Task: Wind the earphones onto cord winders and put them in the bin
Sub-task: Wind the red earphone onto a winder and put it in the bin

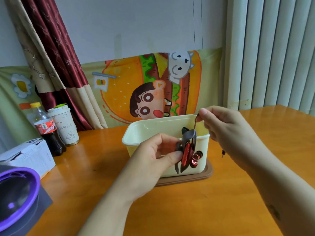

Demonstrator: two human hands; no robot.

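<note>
Fingers (172,156) on left hand (153,154) pinch the winder (187,135), right hand (225,126) pinches the cord (195,121), mid-frame by the bin (153,130). Mid-wind I reckon; next loop needs tension.

glossy wooden table (213,201), matt plastic bin (201,160), shiny metallic earphones (195,159)

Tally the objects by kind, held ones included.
Cream plastic bin: 1
Brown lid beneath it: 1
Grey cord winder: 1
Red earphones: 1
Yellow-capped cola bottle: 1
White lidded cup: 1
White cardboard box: 1
Purple-rimmed dark gadget: 1
Total: 8
</note>
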